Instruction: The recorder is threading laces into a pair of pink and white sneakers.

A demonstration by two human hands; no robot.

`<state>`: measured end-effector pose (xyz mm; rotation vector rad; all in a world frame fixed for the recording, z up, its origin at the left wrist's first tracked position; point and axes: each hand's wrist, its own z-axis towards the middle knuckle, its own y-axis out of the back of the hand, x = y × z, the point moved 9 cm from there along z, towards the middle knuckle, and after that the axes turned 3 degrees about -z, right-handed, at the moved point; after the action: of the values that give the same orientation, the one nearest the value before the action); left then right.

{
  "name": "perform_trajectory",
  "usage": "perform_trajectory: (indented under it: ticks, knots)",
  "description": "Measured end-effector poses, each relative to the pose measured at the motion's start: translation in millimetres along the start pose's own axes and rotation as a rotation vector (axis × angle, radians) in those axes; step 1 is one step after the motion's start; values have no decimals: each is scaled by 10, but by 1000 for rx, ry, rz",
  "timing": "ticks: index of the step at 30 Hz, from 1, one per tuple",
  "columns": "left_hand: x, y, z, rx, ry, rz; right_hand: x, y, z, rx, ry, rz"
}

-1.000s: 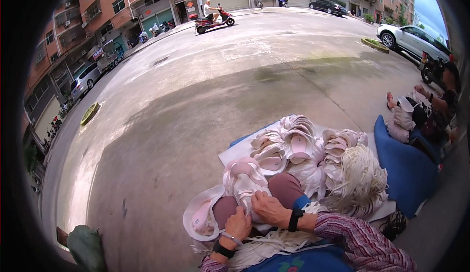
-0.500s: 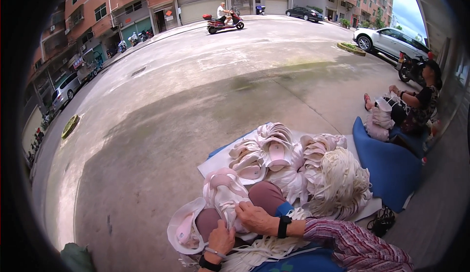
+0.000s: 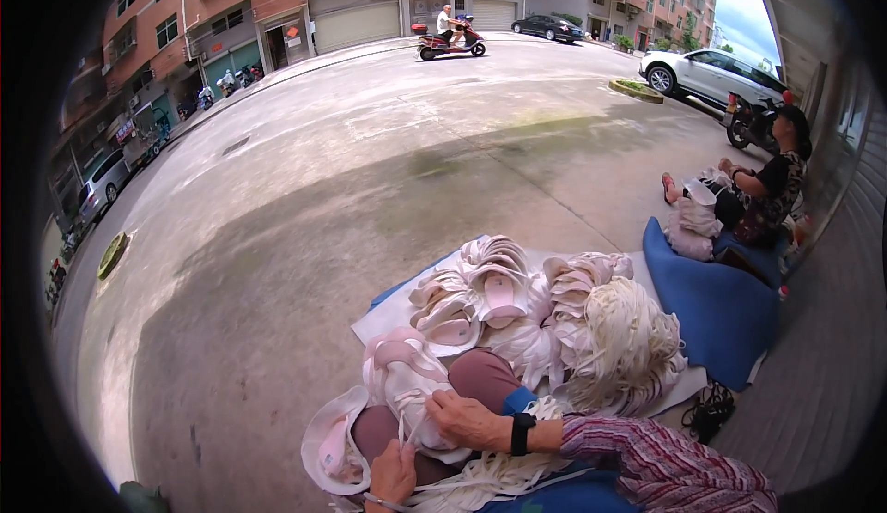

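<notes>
Since the earlier frame, the left hand (image 3: 394, 472) has dropped back toward the body, away from the right hand (image 3: 467, 419); the two were nearly together. A white lace (image 3: 401, 430) now shows between the left fingertips and the pink-and-white shoe upper (image 3: 397, 372). Inference: lace is being drawn out, so the lacing looks partway through, not finished.

Landmark: the shoe upper, lying over the lap between the mauve-trousered knees.

Grip, left: thumb and fingers together, apparently clamped on the lace, just on the body side of the landmark. Grip, right: fingers bent against the landmark's right edge, touching it; cannot tell whether they pinch a lace or only steady the upper.

Relative to the landmark: a second upper (image 3: 323, 446) left and nearer the body; a stack of uppers (image 3: 499, 284) beyond and to the right; a bundle of white laces (image 3: 626, 330) well to the right; loose laces (image 3: 488, 478) nearer the body, across the lap.
</notes>
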<state>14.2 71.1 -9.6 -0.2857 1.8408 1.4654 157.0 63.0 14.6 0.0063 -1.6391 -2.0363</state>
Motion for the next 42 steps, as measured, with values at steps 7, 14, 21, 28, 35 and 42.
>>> perform_trajectory:
  ticks: [7,14,21,28,35,42]
  knots:
    - [14,-85,-38,41,7,-215,3,16,14,-2,9,-23]
    - [-268,-332,-58,232,-103,-301,81,62,9,-67,42,-97]
    - [-417,-430,-48,231,-187,-144,93,46,9,-86,46,-92]
    - [-69,-277,-211,253,140,-674,-66,183,37,-5,-47,149]
    - [-57,-250,-308,323,264,-789,-92,186,-5,46,-65,177]
    - [-183,-401,-291,319,103,-599,-59,221,18,16,-68,195]
